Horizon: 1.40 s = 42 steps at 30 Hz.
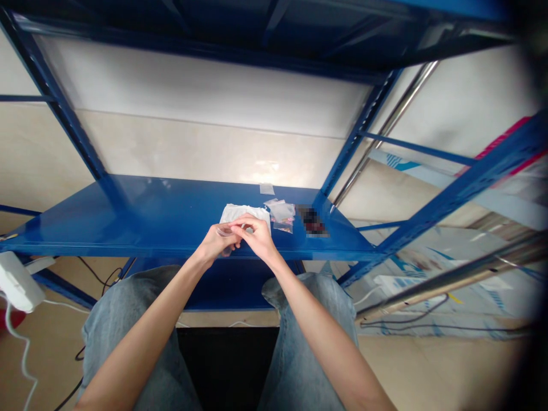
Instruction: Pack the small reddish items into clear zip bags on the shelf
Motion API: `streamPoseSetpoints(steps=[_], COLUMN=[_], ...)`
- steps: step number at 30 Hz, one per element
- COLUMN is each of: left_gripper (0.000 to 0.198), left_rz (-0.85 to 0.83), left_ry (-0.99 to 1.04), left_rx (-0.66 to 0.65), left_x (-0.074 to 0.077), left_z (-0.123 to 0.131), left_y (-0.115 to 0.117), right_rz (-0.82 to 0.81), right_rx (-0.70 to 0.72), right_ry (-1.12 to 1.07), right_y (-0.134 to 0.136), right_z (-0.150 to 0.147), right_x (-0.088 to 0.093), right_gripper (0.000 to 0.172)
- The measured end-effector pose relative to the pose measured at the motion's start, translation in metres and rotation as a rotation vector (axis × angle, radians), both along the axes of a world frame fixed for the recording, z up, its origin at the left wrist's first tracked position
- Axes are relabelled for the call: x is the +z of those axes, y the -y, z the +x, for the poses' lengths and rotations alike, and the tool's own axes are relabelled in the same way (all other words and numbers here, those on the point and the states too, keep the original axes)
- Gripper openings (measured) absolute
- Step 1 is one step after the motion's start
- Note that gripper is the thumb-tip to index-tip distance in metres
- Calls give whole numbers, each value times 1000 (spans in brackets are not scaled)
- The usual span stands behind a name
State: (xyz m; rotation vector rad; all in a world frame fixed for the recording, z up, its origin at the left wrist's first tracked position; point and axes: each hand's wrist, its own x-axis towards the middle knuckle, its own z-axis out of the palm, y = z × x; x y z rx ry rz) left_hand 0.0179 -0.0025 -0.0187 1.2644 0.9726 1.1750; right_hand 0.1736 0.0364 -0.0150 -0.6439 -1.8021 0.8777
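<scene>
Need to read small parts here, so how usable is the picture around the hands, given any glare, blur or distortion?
Head view: left hand and right hand fairly sharp but small; glare on the blue steel shelf near its back edge; a pixelated patch hides something right of the hands; wide-angle distortion bows the rack uprights; right edge darkens.

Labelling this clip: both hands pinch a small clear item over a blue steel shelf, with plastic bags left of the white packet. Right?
No: the head view shows the plastic bags right of the white packet. The rest holds: the left hand and right hand pinch the small clear item over the blue steel shelf.
</scene>
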Motion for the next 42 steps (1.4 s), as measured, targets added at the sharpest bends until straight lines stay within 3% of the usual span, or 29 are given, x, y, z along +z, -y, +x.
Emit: streamPoseSetpoints(steps=[5, 11, 14, 17, 21, 25, 27, 29, 39, 42], left_gripper=[40, 47, 49, 49, 48, 46, 45, 45, 39, 34], left_rz=[-81, -141, -110, -9, 128, 152, 148, 149, 156, 166], left_ry=[362, 159, 47, 6, 61, 153, 185, 191, 187, 186], left_rx=[-133, -306, -334, -216, 102, 281, 309, 319, 299, 312], left_x=[-7, -11, -9, -5, -4, -4, -4, -5, -5, -7], left_z=[8, 13, 13, 11, 11, 13, 15, 16, 14, 16], left_y=[2, 9, 9, 7, 2, 4, 5, 7, 8, 8], right_rz=[-73, -7, -63, -102, -161, -319, -379, -399, -426, -399], right_rx=[71, -181, -221, -186, -118, -124, -119, -113, -56, -98], right_ry=[67, -52, -196, -266, -278, -361, -390, -395, -451, -443], right_y=[3, 1, 2, 7, 14, 17, 17, 17, 26, 27], right_z=[7, 15, 14, 12, 5, -7, -12, -14, -8, -7], right_x=[6, 3, 1, 2, 1, -10, -17, -21, -15, -17], right_gripper=[32, 22, 16, 24, 32, 38, 33, 38, 39, 39])
